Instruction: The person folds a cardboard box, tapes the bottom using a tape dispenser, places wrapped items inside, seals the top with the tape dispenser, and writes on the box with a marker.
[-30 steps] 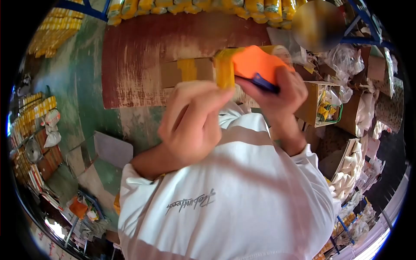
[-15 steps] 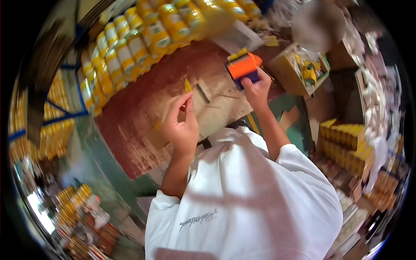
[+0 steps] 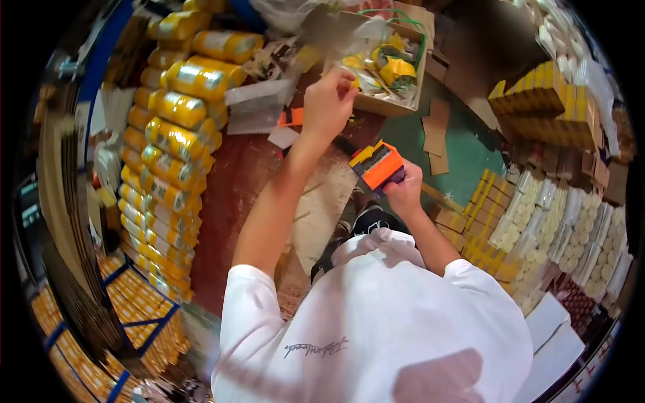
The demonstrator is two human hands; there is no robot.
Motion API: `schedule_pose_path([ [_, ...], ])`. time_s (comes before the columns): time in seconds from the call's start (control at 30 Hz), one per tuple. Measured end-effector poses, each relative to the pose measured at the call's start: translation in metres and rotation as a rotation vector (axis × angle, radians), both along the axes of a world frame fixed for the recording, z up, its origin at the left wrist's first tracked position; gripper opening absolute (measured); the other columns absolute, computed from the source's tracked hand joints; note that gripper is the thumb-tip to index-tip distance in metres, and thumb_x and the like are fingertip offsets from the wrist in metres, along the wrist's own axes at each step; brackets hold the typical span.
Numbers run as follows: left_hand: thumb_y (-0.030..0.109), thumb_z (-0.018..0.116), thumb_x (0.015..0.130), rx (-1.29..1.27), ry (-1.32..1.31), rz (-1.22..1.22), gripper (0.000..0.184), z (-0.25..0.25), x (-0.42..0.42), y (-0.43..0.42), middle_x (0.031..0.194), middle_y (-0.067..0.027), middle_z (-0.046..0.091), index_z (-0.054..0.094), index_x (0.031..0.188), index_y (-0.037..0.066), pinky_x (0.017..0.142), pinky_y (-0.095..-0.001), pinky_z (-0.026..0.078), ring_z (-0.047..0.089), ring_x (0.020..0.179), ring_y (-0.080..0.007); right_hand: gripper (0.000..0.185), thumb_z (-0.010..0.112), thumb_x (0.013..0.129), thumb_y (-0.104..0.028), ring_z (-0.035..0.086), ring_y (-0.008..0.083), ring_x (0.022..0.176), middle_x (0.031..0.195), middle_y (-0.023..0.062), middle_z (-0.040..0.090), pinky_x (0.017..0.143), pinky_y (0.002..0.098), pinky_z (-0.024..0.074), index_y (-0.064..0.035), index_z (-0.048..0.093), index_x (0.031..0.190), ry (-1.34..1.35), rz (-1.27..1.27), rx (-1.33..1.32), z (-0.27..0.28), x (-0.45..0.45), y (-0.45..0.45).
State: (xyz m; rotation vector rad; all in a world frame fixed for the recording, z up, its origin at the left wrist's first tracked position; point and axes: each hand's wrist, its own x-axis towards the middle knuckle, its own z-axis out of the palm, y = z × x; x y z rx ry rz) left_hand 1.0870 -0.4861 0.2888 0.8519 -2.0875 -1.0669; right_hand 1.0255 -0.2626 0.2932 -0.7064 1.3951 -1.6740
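A: What took up the most room?
B: The red work surface [image 3: 232, 161], with the stack of yellow packs [image 3: 178, 134] along its left. Those packs were rounded and piled high, so a knock could have rolled some loose.
A: And the carton [image 3: 384, 107]?
B: Near the surface's far end, crowded with yellow scraps [image 3: 398, 70]. Anything dropped among them would have been hard to pick out.
A: Where was the tape dispenser [image 3: 383, 169]?
B: In the right hand [image 3: 406, 189], gripped firmly, well apart from the stack. A slack grip might have let it fall.
A: The left hand [image 3: 329, 104]?
B: By the carton's rim, fingers drawn narrow. A yellow piece [image 3: 355, 83] showed at their tips; I couldn't tell whether they pinched it. If sticky, it could have clung to skin.
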Motion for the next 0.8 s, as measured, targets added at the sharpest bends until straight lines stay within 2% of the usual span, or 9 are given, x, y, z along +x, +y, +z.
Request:
schedule_pose_path([
  [0.1,0.006,0.077,0.087,0.069,-0.063,-0.065,0.019,-0.038,-0.061,-0.026,0.082,-0.008,0.075,0.069,0.103,0.0,0.07,-0.0291,0.058,0.073,0.074,-0.0165,0.06,0.089,0.076,-0.053,0.059,0.0044,0.075,0.084,-0.0028,0.066,0.065,0.0219,0.0464,0.0006,0.07,0.096,-0.084,-0.024,0.064,-0.019,-0.022,0.019],
  [0.2,0.006,0.076,0.088,0.481,-0.114,-0.034,0.017,-0.095,-0.095,-0.053,0.086,-0.0089,0.075,0.07,0.101,-0.003,0.071,-0.0289,0.058,0.073,0.077,-0.0158,0.056,0.089,0.079,-0.049,0.058,0.0043,0.073,0.083,-0.0029,0.066,0.063,0.0223,0.0463,0.0008,0.07,0.097,-0.109,-0.074,0.105,-0.03,-0.037,0.031],
  [0.23,0.008,0.075,0.088,0.656,-0.029,0.018,0.019,-0.098,-0.097,-0.054,0.09,-0.0092,0.075,0.071,0.101,-0.005,0.072,-0.029,0.058,0.072,0.08,-0.0153,0.055,0.088,0.08,-0.048,0.058,0.0045,0.072,0.083,-0.0027,0.066,0.062,0.0225,0.0464,0.0009,0.07,0.098,-0.119,-0.082,0.118,-0.032,-0.041,0.036],
  [0.3,0.009,0.076,0.086,0.485,-0.243,0.102,0.028,-0.104,-0.093,-0.059,0.095,-0.0099,0.075,0.071,0.11,-0.006,0.074,-0.0289,0.059,0.073,0.082,-0.0155,0.051,0.087,0.083,-0.044,0.058,0.0048,0.07,0.082,-0.0023,0.065,0.061,0.0227,0.0467,0.0011,0.07,0.099,-0.144,-0.102,0.123,-0.034,-0.046,0.037],
  [0.4,0.009,0.079,0.082,0.463,-0.406,0.142,0.04,-0.125,-0.092,-0.068,0.105,-0.0123,0.076,0.07,0.119,-0.004,0.082,-0.0328,0.059,0.074,0.093,-0.0198,0.042,0.085,0.087,-0.035,0.058,0.0053,0.068,0.08,-0.0013,0.066,0.058,0.0227,0.0474,0.0013,0.07,0.101,-0.197,-0.122,0.127,-0.031,-0.052,0.034],
  [0.53,0.011,0.075,0.079,0.255,-0.614,0.153,0.041,-0.105,-0.098,-0.061,0.111,-0.0185,0.075,0.071,0.118,-0.001,0.096,-0.0417,0.054,0.07,0.112,-0.0344,0.032,0.082,0.09,-0.026,0.058,0.0055,0.065,0.08,0.0002,0.067,0.056,0.0225,0.0479,0.0015,0.07,0.102,-0.242,-0.103,0.159,-0.033,-0.057,0.027],
  [0.63,0.011,0.076,0.08,0.182,-0.815,0.17,0.041,-0.118,-0.107,-0.062,0.114,-0.0208,0.073,0.068,0.119,-0.001,0.096,-0.0453,0.053,0.064,0.118,-0.0392,0.03,0.081,0.091,-0.025,0.058,0.0056,0.063,0.081,0.0007,0.067,0.055,0.0227,0.0478,0.0016,0.07,0.101,-0.222,-0.1,0.137,-0.034,-0.058,0.02],
  [0.73,0.011,0.077,0.081,-0.181,-1.09,0.102,0.036,-0.108,-0.114,-0.045,0.119,-0.0232,0.07,0.067,0.114,0.0,0.094,-0.0494,0.052,0.058,0.119,-0.0428,0.031,0.082,0.091,-0.026,0.058,0.0056,0.062,0.08,0.0007,0.067,0.054,0.0229,0.0476,0.0016,0.07,0.1,-0.199,-0.113,0.12,-0.037,-0.058,0.017],
  [0.8,0.013,0.078,0.082,-0.23,-1.128,0.015,0.032,-0.101,-0.116,-0.044,0.118,-0.0227,0.069,0.068,0.11,0.001,0.092,-0.05,0.052,0.056,0.117,-0.0413,0.032,0.082,0.091,-0.027,0.058,0.0057,0.061,0.079,0.0007,0.067,0.054,0.0229,0.0475,0.0015,0.07,0.099,-0.22,-0.11,0.136,-0.039,-0.059,0.018],
])
